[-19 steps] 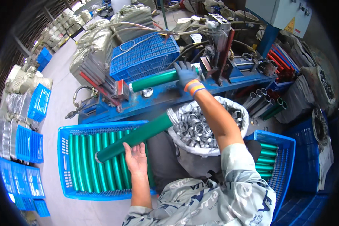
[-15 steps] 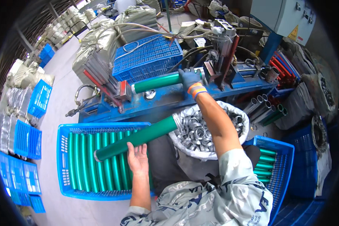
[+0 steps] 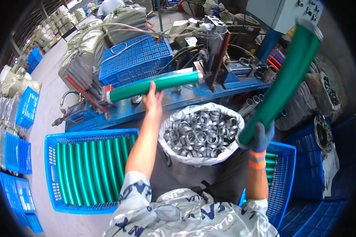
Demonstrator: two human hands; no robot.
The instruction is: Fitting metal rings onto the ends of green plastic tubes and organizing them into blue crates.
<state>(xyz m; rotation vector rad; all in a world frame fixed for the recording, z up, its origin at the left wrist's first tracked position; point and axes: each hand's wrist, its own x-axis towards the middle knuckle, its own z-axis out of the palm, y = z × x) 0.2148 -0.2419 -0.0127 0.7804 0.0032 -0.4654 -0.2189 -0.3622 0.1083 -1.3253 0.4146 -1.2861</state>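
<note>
My left hand [image 3: 152, 98], bare, is closed on a green tube [image 3: 170, 82] from its near side, thumb across it. That tube lies lengthwise between the two end fixtures of a blue bench machine [image 3: 146, 106], a metal ring on its right end. To the right, my gloved right hand [image 3: 262, 137] grips another green tube [image 3: 283, 85] near its lower end. This tube stands tilted, its upper end away from me and capped with a metal ring. Between my arms sits a white-lined container [image 3: 168, 152] full of loose metal rings [image 3: 201, 134].
Left of me stands a blue crate [image 3: 51, 170] with a row of green tubes [image 3: 87, 170]. Another blue crate [image 3: 290, 173] by my right forearm holds more tubes. Stacked blue crates [image 3: 134, 59] stand behind the machine, and a grey control cabinet [image 3: 281, 15] at the far right.
My right hand has left the machine and come right and nearer, now holding a tube upright. My left hand has moved from above the left crate to the machine, onto the tube there.
</note>
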